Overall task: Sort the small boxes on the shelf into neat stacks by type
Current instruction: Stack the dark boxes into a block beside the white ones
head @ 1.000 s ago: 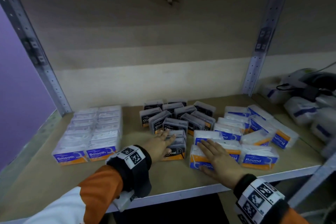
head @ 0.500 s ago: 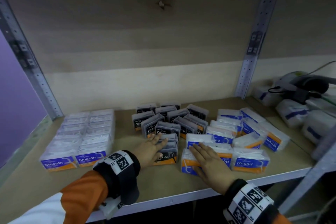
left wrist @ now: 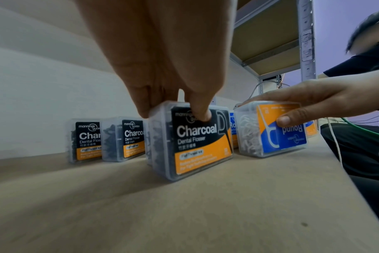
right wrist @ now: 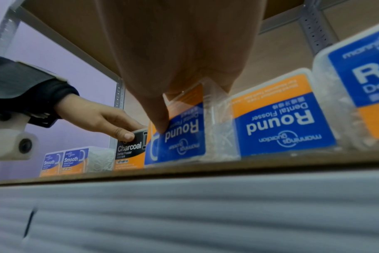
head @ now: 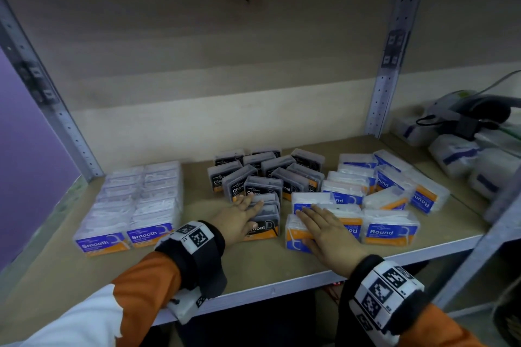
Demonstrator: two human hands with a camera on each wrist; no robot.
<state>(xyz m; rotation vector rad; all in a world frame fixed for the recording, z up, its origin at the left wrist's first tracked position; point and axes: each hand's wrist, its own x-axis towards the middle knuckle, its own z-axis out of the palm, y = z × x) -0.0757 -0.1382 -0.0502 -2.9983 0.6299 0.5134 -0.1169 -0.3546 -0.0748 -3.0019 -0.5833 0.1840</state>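
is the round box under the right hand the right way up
No, upside down: the label on the Round box reads inverted in both wrist views, orange band on top. The right hand grips it.

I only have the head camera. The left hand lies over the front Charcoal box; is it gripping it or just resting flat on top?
Observer: Gripping. In the left wrist view the left hand has its thumb pressed on the front label of the Charcoal box, fingers hooked over the top.
Operator: And the right hand on the front Round box?
Observer: Same grip: the right hand has its thumb on the label of the Round box, fingers over the top.
Operator: Is that box the right way up?
Observer: No. The right wrist view shows its "Round" label upside down.
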